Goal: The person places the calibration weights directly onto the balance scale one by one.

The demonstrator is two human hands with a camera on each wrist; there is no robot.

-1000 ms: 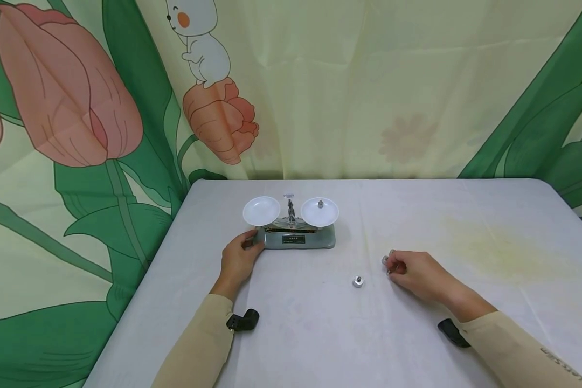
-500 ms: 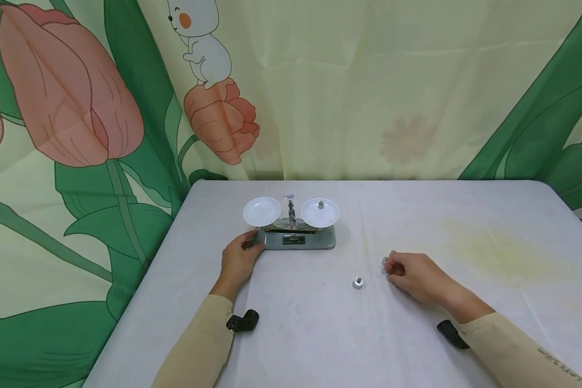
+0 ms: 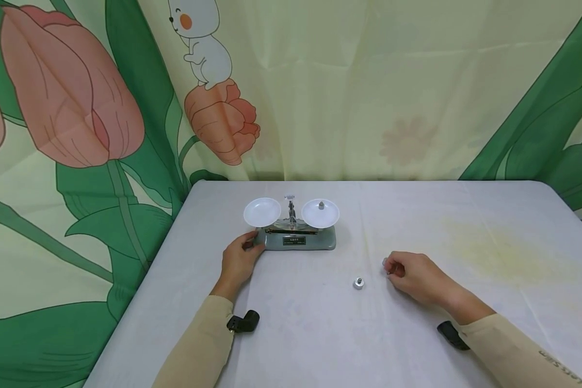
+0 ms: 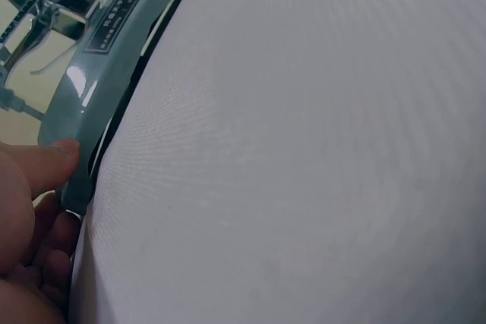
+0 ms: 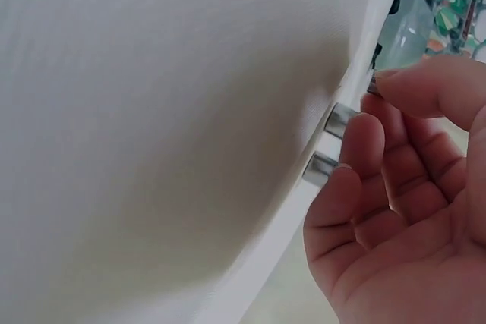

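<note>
A small grey balance scale (image 3: 300,243) stands near the back of the table. Its left pan (image 3: 262,212) is bare; a small metal weight (image 3: 321,205) sits on its right pan (image 3: 315,220). My left hand (image 3: 241,264) grips the left end of the base, thumb (image 4: 57,163) on the front face. My right hand (image 3: 414,275) is low over the table, pinching a small metal weight (image 5: 371,87) at the thumb tip. Two more weights, a nearer one (image 5: 319,169) and a farther one (image 5: 339,121), stand right at its other fingertips. A larger weight (image 3: 358,283) stands to its left.
White cloth covers the table (image 3: 300,328). A printed curtain (image 3: 339,108) with tulips hangs behind its back edge. Black wrist cameras are strapped at the left sleeve (image 3: 199,339) and the right sleeve (image 3: 519,345).
My right hand stays almost in place; its fingers shift slightly, and the weight that showed just above them in the head view is now hidden. My left hand and the scale stay still.
</note>
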